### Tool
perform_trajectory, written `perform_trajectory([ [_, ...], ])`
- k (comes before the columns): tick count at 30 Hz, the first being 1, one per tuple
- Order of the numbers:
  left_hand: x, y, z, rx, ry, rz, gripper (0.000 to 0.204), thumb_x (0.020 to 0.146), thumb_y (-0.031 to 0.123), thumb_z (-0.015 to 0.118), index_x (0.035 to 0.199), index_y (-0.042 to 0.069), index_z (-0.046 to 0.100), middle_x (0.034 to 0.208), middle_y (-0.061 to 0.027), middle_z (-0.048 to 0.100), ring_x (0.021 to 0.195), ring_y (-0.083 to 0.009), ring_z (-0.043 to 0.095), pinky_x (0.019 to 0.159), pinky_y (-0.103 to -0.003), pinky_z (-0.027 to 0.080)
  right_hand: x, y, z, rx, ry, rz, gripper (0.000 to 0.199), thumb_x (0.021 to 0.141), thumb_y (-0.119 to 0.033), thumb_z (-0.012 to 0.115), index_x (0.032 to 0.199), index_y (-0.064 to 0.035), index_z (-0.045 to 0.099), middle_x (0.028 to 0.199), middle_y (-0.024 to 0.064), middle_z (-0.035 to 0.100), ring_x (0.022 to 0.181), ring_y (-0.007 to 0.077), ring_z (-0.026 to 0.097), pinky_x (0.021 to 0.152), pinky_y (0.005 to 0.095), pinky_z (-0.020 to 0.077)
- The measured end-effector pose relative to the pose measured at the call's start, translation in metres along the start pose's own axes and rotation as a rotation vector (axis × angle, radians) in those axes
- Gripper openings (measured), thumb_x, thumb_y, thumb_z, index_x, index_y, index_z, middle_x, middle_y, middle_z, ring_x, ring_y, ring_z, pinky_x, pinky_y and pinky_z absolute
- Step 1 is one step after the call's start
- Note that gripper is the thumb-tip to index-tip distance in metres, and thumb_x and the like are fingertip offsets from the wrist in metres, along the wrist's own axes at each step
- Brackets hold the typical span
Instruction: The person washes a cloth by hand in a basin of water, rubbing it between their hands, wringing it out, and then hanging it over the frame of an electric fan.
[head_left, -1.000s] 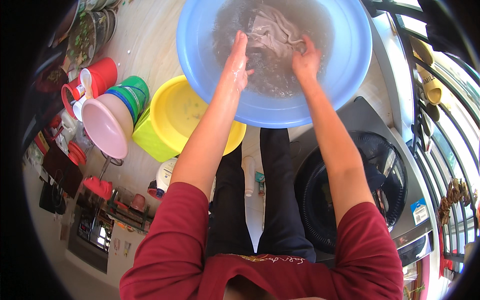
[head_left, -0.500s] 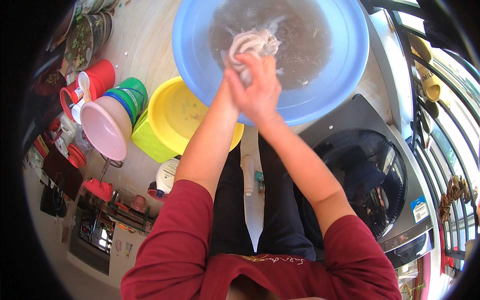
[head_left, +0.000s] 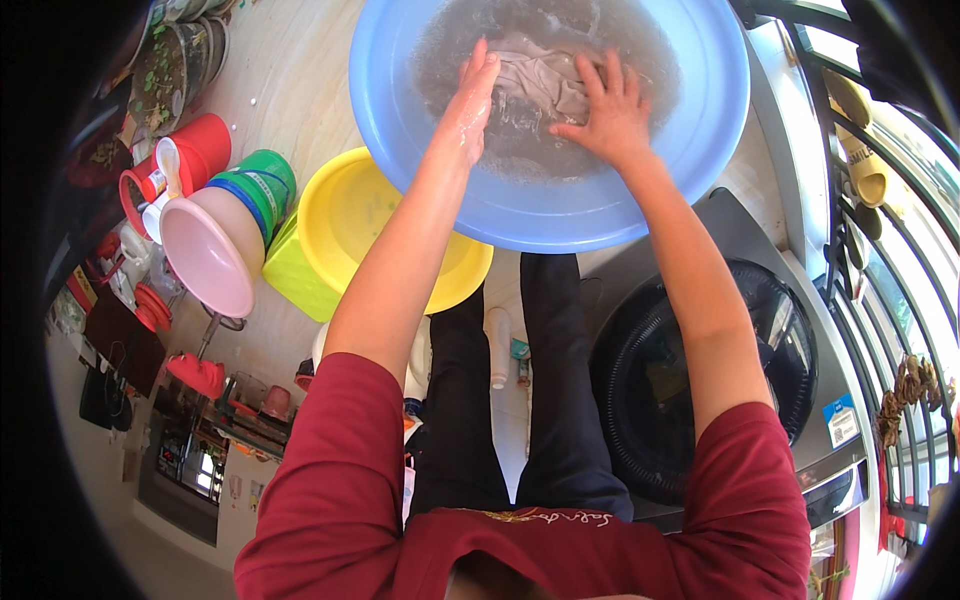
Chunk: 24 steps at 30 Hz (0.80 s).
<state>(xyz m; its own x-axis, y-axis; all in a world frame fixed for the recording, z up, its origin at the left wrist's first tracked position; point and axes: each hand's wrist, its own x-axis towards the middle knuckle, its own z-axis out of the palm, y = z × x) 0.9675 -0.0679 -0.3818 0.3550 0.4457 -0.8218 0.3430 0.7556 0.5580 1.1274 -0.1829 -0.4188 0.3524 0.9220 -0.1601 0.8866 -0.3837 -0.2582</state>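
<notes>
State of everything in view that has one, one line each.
left hand, open, wet, fingers together at the cloth's left edge
right hand, open, fingers spread at the cloth's right side
cloth, wet, crumpled, partly in water
water, murky
blue basin, upright, partly filled
yellow basin, upright, partly hidden
pink basin, mouth facing the camera
washing machine lid, shut

The blue basin point(head_left: 560, 225) has its far rim cut off by the top edge. Murky water point(head_left: 540, 155) hides where the cloth point(head_left: 540, 80) ends. The left hand point(head_left: 470, 105), edge-on, masks some of its own fingers. The left forearm point(head_left: 395, 265) covers part of the yellow basin point(head_left: 335, 215). Clutter point(head_left: 258, 410) at near left is too small to tell.
</notes>
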Motion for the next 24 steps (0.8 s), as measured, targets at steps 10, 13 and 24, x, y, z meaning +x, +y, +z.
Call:
perform_trajectory([
  [10,0.034,-0.005,0.005,-0.693,-0.154,-0.195,0.045,0.088,0.040,0.057,0.118,0.006,0.053,0.108,-0.0148,0.059,0.094,-0.0301,0.060,0.086,-0.039,0.049,-0.023,-0.099,-0.091,0.772,0.073,-0.041,0.037,0.068,0.002,0.056,0.099,-0.0130,0.067,0.115,0.0165,0.057,0.090,0.0306,0.063,0.077,0.0361,0.0515],
  [13,-0.015,0.005,0.014,-0.670,-0.161,0.062,0.039,0.090,0.027,0.056,0.122,0.005,0.050,0.107,-0.0147,0.059,0.094,-0.0286,0.059,0.086,-0.036,0.050,-0.043,-0.141,-0.118,0.674,0.108,-0.093,0.032,0.066,-0.006,0.065,0.097,-0.0150,0.067,0.116,0.0151,0.055,0.089,0.0299,0.058,0.075,0.0363,0.0505],
  [24,0.025,-0.049,0.029,-0.837,-0.070,0.026,0.029,0.091,0.037,0.053,0.094,0.008,0.054,0.083,-0.0021,0.058,0.075,-0.0136,0.058,0.066,-0.030,0.049,0.004,-0.082,-0.036,0.790,0.115,0.389,0.032,0.074,-0.040,0.067,0.092,-0.0137,0.065,0.097,0.0102,0.060,0.081,0.0332,0.062,0.066,0.0414,0.0505],
])
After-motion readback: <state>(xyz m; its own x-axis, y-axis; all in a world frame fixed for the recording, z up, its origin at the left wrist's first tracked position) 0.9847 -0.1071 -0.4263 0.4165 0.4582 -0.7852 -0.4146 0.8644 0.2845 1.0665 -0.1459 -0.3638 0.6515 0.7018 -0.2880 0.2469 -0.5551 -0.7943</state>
